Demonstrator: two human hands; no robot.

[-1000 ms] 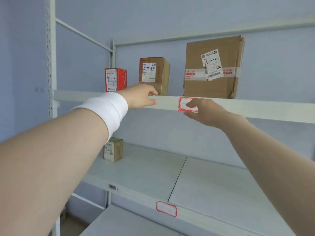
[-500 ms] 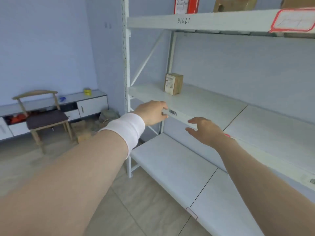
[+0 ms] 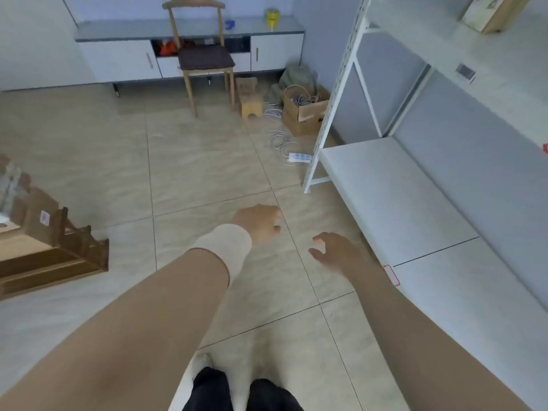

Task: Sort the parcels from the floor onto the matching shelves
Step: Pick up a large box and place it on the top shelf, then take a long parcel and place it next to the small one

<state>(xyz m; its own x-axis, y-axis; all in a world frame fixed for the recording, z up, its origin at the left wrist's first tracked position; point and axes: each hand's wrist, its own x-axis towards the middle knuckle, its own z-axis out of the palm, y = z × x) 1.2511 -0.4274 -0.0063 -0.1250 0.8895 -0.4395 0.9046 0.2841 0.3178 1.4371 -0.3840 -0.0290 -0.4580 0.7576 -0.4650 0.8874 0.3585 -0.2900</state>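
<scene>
While both arms stretch out over the tiled floor point(image 3: 207, 161) at mid-frame, neither hand holds anything. The left hand point(image 3: 258, 223), above a white wristband point(image 3: 225, 247), has its fingers loosely curled, and the right hand point(image 3: 335, 250) is relaxed with fingers slightly spread. A brown parcel point(image 3: 32, 215) with a small label sits at the left edge, just beside a dark wooden frame point(image 3: 68, 256). The white shelf unit point(image 3: 400, 203) fills the right side, with a small box point(image 3: 492, 10) on a higher shelf at the top right corner.
</scene>
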